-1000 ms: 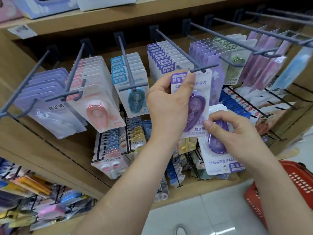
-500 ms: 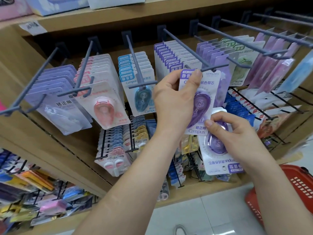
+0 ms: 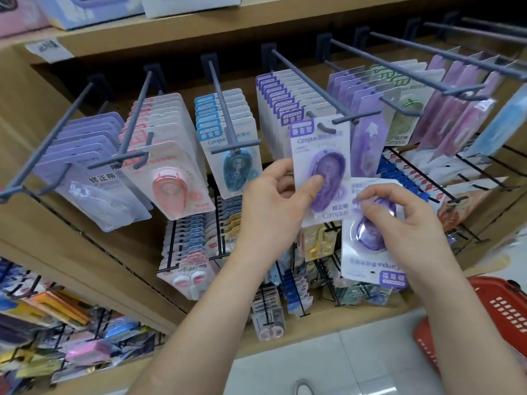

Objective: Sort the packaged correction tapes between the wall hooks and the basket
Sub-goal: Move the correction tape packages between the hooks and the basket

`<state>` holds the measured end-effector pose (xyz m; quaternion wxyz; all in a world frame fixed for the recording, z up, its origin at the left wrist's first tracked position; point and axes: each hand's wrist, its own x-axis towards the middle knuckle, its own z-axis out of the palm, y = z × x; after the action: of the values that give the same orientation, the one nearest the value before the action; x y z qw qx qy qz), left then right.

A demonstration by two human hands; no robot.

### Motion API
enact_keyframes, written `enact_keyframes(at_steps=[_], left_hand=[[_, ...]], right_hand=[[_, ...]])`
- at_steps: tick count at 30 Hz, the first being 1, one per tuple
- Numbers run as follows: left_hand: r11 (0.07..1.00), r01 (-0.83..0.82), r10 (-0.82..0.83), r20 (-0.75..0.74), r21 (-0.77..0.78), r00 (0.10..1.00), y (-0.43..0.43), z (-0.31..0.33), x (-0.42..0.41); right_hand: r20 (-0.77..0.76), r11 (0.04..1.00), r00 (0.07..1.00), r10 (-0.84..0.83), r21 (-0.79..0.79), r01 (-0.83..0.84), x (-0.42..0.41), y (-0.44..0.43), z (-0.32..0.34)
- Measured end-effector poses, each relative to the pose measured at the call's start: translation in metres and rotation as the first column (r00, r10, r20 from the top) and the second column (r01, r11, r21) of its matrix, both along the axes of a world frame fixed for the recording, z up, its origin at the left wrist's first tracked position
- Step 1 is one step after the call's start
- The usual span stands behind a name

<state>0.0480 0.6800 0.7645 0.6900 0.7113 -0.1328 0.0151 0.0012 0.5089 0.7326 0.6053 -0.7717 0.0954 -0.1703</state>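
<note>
My left hand (image 3: 273,198) pinches the lower left of a purple correction tape pack (image 3: 322,155), whose hang hole sits at the tip of a grey wall hook (image 3: 322,104). Behind it on that hook hang several matching packs (image 3: 282,106). My right hand (image 3: 399,220) holds a second purple pack (image 3: 368,260) upside down, lower and to the right, its top overlapped by the first pack's corner. The red basket (image 3: 496,317) sits on the floor at the lower right.
Neighbouring hooks carry blue packs (image 3: 228,132), pink packs (image 3: 162,155) and pale purple packs (image 3: 82,166) to the left, and lilac and green ones (image 3: 405,109) to the right. A lower row of black hooks (image 3: 199,246) holds smaller goods. White floor tiles (image 3: 328,363) lie below.
My left hand slid from the top of the hanging pack to its lower left edge, uncovering the pack's header at the hook tip. My right hand kept its pack.
</note>
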Motion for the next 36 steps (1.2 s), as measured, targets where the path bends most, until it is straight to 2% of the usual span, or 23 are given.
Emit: enact_keyframes(at_steps=[2,4,7,9,11,12,13,15,18,21,24,28,31,36], left_hand=[[0.993,-0.119,0.119,0.014,0.017,0.993,-0.005,-0.002,0.005],[0.974,-0.217,0.215,0.041,0.061,0.976,-0.008,-0.005,0.012],[0.959,-0.259,0.254,0.056,0.112,0.966,-0.009,-0.009,0.016],[0.928,-0.327,0.305,0.138,0.179,0.942,-0.005,-0.014,0.007],[0.899,-0.386,0.339,0.229,0.205,0.912,-0.001,-0.021,-0.009],[0.916,-0.350,0.308,0.215,0.196,0.927,0.000,-0.024,-0.018],[0.952,-0.259,0.238,0.138,0.162,0.961,-0.001,-0.025,-0.026],[0.998,-0.048,0.050,-0.077,0.028,0.996,-0.005,-0.024,-0.033],[0.994,-0.001,-0.022,-0.201,-0.110,0.979,-0.005,-0.021,-0.033],[0.986,-0.062,0.029,-0.212,-0.153,0.977,-0.002,-0.020,-0.032],[0.983,-0.117,0.089,-0.187,-0.144,0.978,0.000,-0.021,-0.032],[0.968,-0.173,0.151,-0.130,-0.181,0.980,-0.001,-0.015,-0.031],[0.959,-0.181,0.152,-0.142,-0.217,0.978,-0.002,-0.009,-0.030],[0.969,-0.176,0.152,-0.141,-0.172,0.978,-0.004,-0.010,-0.027]], right_hand=[[0.011,0.999,1.000,-0.027,0.028,0.026,-0.004,-0.003,0.004],[0.057,0.991,0.998,0.007,0.130,-0.014,-0.010,-0.003,0.011],[0.136,0.957,0.990,0.045,0.278,-0.082,-0.016,0.000,0.017],[0.136,0.934,0.990,0.038,0.348,-0.084,-0.017,0.003,0.018],[0.132,0.937,0.990,0.041,0.340,-0.084,-0.017,0.007,0.016],[0.131,0.943,0.990,0.053,0.320,-0.093,-0.017,0.009,0.016],[0.131,0.945,0.988,0.077,0.305,-0.114,-0.017,0.011,0.015],[0.143,0.925,0.977,0.159,0.325,-0.198,-0.018,0.018,0.014],[0.148,0.897,0.960,0.236,0.346,-0.274,-0.018,0.027,0.014],[0.139,0.859,0.942,0.307,0.386,-0.337,-0.019,0.026,0.015],[0.137,0.853,0.922,0.362,0.350,-0.387,-0.018,0.024,0.017],[0.163,0.851,0.915,0.370,0.335,-0.404,-0.018,0.021,0.016],[0.176,0.873,0.920,0.350,0.295,-0.388,-0.019,0.019,0.017],[0.172,0.876,0.925,0.338,0.302,-0.376,-0.022,0.016,0.021]])
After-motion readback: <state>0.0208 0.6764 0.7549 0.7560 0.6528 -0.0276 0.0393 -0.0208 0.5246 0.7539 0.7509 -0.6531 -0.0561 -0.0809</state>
